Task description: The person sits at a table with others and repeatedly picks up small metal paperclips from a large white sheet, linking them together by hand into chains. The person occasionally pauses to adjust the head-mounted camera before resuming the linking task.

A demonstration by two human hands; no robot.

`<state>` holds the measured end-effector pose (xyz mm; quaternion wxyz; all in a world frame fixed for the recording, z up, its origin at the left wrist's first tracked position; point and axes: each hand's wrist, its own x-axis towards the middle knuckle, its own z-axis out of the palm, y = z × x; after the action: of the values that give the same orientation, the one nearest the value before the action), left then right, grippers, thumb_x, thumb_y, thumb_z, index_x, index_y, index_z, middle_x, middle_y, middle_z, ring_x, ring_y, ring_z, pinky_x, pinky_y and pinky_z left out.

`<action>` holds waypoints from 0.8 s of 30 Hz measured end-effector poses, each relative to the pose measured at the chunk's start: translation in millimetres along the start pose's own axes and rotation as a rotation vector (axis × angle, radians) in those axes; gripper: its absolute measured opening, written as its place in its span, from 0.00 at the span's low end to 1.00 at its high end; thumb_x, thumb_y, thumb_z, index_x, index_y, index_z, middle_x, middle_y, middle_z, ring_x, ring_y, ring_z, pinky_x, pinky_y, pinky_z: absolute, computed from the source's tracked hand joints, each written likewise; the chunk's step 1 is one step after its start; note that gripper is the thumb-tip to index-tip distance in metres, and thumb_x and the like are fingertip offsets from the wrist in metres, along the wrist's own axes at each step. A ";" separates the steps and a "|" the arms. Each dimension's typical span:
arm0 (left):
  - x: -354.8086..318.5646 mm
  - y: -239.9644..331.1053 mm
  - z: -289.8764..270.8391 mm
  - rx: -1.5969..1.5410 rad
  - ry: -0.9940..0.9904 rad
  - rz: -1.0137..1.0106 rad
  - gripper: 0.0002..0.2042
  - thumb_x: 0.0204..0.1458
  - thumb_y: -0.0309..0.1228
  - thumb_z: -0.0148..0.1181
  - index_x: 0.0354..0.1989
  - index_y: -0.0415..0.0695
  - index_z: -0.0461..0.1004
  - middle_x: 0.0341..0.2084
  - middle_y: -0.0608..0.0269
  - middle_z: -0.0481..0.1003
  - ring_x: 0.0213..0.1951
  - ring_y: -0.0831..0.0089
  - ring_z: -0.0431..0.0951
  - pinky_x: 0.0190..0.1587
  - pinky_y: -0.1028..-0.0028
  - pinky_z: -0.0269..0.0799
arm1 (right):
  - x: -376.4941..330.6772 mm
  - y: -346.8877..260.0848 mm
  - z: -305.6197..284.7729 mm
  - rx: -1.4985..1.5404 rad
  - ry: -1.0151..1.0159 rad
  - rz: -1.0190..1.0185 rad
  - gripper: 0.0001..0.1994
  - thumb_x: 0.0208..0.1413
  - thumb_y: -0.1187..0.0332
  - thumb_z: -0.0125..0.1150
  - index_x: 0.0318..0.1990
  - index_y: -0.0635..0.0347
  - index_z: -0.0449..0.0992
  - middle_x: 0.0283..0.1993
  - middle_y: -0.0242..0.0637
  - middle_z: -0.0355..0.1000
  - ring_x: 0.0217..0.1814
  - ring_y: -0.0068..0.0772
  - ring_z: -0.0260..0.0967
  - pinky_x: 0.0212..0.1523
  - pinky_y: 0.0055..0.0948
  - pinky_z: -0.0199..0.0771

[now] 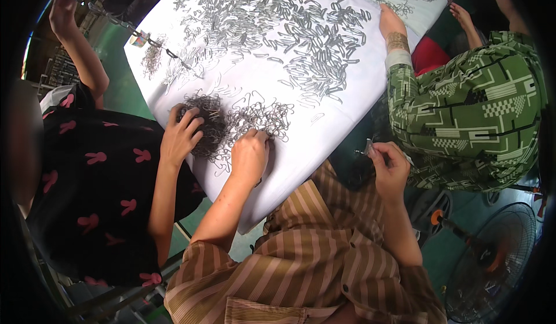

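The left hand (249,153) is down in the loose bent wires (269,112), in the middle of the frame, on the white tabletop (333,130). Its grip is curled almost closed, but I can't tell if it has hold of a wire. The right hand (391,164), right of the middle, is out past the edge of the tabletop. Its grip is pinched, thumb against finger, on a small shiny thing (369,146). That thing could fall and get lost if the pinch goes loose, because there is no tabletop under it. The wires are all crossed over each other, so pulling on one could drag out a whole bunch. Some could slide off too, as they lie close to the near edge. A co-worker's hand (184,131) rests on the dark wire heap (209,141) just beside, so the two could bump or the heaps could get mixed up. Lots of flat dark pieces (243,25) cover the top of the tabletop. A chain (139,34) hangs across the upper left and could get in the way of a long reach. On the right, a co-worker in a green shirt (475,109) takes up the side, and a fan (504,260) stands at the lower right, leaving less elbow room.
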<state>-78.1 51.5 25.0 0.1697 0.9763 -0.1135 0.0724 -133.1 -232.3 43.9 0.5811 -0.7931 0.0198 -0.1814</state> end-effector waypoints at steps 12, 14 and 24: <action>8.2 5.3 -3.3 0.135 -0.038 0.012 0.03 0.45 0.21 0.51 0.24 0.37 0.71 0.27 0.49 0.73 0.32 0.53 0.76 0.34 0.61 0.75 | 3.5 -9.6 -7.1 0.024 -0.061 0.058 0.03 0.53 0.78 0.61 0.34 0.69 0.75 0.28 0.35 0.70 0.29 0.24 0.66 0.34 0.21 0.66; 11.2 6.5 -3.6 0.139 -0.049 -0.007 0.02 0.45 0.22 0.52 0.24 0.37 0.71 0.28 0.48 0.73 0.33 0.53 0.76 0.34 0.60 0.75 | 5.9 -9.0 -6.5 0.026 -0.064 0.050 0.02 0.53 0.79 0.60 0.33 0.69 0.75 0.28 0.35 0.70 0.29 0.24 0.66 0.33 0.21 0.66; 39.6 15.8 -21.9 -0.452 -0.120 -0.204 0.02 0.48 0.22 0.58 0.28 0.38 0.72 0.19 0.59 0.75 0.23 0.66 0.75 0.29 0.68 0.70 | 14.5 4.1 -6.3 0.016 -0.073 0.056 0.02 0.52 0.82 0.58 0.33 0.69 0.75 0.28 0.35 0.70 0.31 0.23 0.67 0.34 0.20 0.66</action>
<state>-46.1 36.8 57.5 0.3831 0.9224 -0.0376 -0.0303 -120.8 -243.0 45.6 0.5927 -0.7936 0.0194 -0.1360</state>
